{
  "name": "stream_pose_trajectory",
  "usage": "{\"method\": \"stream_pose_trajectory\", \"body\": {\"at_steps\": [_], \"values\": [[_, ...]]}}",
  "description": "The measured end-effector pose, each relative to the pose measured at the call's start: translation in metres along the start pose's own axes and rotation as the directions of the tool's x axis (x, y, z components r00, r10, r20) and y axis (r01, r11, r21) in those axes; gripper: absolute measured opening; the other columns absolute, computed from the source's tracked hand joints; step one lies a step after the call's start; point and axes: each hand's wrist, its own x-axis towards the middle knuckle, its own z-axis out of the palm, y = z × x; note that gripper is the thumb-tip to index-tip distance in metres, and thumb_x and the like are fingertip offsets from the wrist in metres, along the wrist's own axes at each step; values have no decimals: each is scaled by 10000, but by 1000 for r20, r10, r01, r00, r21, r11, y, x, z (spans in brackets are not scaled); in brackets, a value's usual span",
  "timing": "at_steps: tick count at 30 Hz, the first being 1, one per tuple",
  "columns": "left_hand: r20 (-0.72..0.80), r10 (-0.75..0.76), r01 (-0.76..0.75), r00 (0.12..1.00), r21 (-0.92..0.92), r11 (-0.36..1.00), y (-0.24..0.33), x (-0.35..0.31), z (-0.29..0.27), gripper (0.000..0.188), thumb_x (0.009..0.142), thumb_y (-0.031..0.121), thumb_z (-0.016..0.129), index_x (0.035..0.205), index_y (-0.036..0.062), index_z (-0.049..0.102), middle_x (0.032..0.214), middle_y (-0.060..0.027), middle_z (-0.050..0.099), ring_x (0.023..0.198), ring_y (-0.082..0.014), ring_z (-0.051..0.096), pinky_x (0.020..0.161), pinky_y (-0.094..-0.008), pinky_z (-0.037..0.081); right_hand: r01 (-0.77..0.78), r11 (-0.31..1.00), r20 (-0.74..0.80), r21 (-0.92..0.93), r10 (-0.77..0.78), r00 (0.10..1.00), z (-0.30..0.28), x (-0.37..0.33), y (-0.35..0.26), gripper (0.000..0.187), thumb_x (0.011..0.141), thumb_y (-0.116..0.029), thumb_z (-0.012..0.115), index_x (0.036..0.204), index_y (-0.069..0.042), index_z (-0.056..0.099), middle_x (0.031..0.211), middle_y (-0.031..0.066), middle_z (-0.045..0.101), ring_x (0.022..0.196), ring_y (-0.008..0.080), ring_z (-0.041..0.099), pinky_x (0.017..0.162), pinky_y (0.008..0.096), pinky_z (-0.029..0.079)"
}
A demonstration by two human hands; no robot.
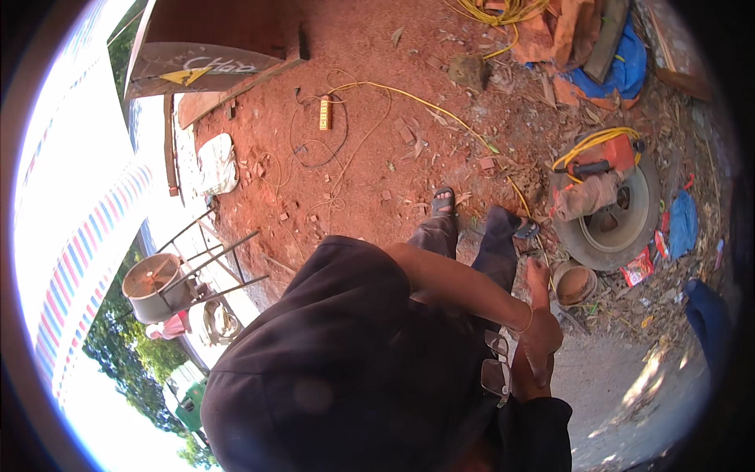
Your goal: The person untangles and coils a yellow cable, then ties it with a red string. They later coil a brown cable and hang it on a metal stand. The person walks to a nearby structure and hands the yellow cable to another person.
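My left hand (543,340) crosses my body, with a thin band at the wrist, and lies against my right forearm (528,374). Its fingers appear bent around that forearm. My right hand (538,273) reaches forward past it, beside a round brown bucket (576,283). Its fingers look curled, but whether they hold anything is too small to make out. Eyeglasses (495,368) hang from the front of my dark shirt (330,370). Ahead of the bucket lies a tyre on a rim (609,248), bearing a red power tool (621,153), its yellow cord and a brownish cloth.
My sandalled feet stand on red earth. A yellow cable (425,101) runs across it to a yellow power strip (325,112). At left are a drum-shaped fan (152,277) and a metal frame (208,275). Orange and blue sheeting (629,67) lies far right; litter surrounds the tyre.
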Motion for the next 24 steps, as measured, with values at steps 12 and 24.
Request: {"method": "stream_pose_trajectory", "body": {"at_steps": [12,24], "values": [[-675,-348,459,651,-15,888,-130,-220,61,312,723,316,721,820,20,710,790,-217,701,800,-384,712,690,-481,560,304,948,86,-98,-296,951,108,-72,-95,318,981,-369,594,1159,-108,629,921,-8,641,757,124,635,530,295,501],[-10,-840,-115,-543,-990,86,-269,-495,394,409,826,359,612,1012,14,726,1058,-218,715,1009,-354,691,893,-433,529,394,824,312,-407,-280,908,103,-119,-51,248,960,-305,592,1072,-88,639,795,-2,595,647,132,615,512,324,501]]}}
